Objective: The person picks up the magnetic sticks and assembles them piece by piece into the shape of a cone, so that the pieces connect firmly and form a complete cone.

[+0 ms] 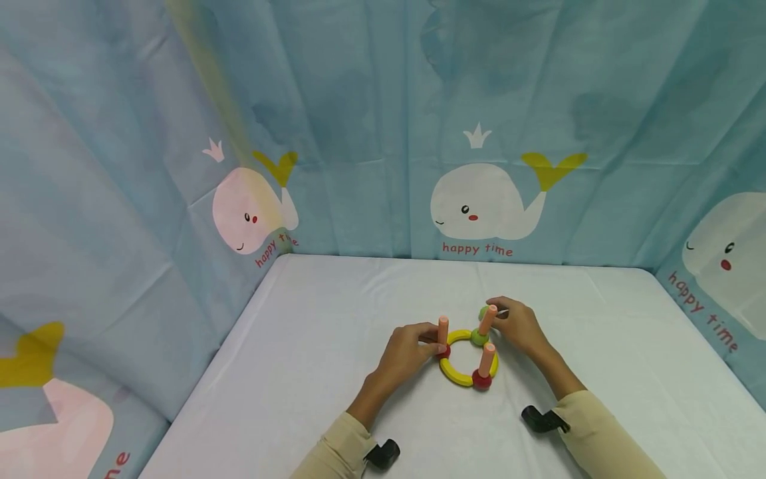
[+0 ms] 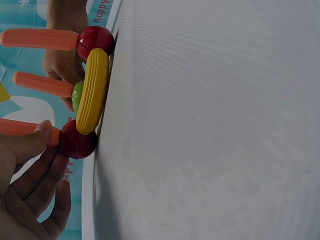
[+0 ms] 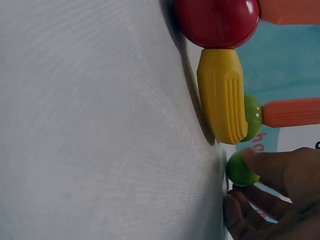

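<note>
On the table lies a toy ring of curved yellow pieces (image 1: 457, 379) joined by balls. An orange stick (image 1: 443, 328) rises from the red ball (image 2: 78, 140) at its left. My left hand (image 1: 408, 348) pinches that stick low down, close to the ball. A front red ball (image 1: 481, 380) and a back green ball (image 1: 479, 338) carry orange sticks too. Just beyond the ring's back right, my right hand (image 1: 519, 327) holds a second green ball (image 3: 240, 169) between thumb and fingers, near the tabletop. In the right wrist view this ball sits apart from the ring.
A white cloth (image 1: 311, 346) covers the table. Blue curtains (image 1: 359, 133) with printed whales stand behind it and along both sides. Each sleeve cuff has a black device (image 1: 541, 419) strapped near the wrist.
</note>
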Demonstrator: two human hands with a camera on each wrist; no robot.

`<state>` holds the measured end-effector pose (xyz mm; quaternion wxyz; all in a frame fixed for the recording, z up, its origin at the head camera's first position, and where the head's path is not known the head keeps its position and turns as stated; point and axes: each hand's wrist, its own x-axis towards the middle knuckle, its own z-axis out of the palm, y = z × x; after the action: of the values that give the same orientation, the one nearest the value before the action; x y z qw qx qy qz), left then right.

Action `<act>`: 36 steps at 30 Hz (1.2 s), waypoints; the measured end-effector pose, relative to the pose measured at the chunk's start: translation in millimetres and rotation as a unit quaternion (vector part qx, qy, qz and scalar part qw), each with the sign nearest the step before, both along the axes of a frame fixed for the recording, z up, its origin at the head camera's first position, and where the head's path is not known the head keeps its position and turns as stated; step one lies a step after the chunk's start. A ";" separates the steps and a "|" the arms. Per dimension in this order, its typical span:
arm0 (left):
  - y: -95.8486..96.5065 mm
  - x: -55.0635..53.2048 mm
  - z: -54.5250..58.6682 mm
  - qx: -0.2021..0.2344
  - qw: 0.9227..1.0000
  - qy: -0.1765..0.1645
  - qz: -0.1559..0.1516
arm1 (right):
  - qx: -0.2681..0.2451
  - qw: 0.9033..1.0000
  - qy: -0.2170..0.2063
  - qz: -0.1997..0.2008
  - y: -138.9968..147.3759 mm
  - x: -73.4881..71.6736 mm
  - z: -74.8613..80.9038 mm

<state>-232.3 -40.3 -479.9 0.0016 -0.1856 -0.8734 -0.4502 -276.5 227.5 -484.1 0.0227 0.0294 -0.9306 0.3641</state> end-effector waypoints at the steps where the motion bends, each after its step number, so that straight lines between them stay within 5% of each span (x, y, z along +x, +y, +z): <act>1: 0.1 0.1 0.0 0.000 1.000 0.000 0.000 | 0.004 1.000 -0.001 0.001 0.7 0.7 -0.1; 15: -2.5 0.4 0.4 0.009 1.000 -0.006 -0.011 | -0.006 0.999 0.034 -0.009 11.4 20.9 3.8; 25: -4.1 2.0 3.3 0.057 0.998 0.020 -0.017 | -0.025 0.998 0.063 -0.019 16.9 42.3 22.6; 36: -3.0 0.1 4.0 0.058 0.998 0.035 -0.018 | -0.064 0.992 0.105 -0.022 16.2 54.4 40.0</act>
<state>-232.2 -43.3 -475.9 0.0354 -0.2163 -0.8416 -0.4936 -222.0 243.7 -444.1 0.1304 0.0456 -0.8981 0.4175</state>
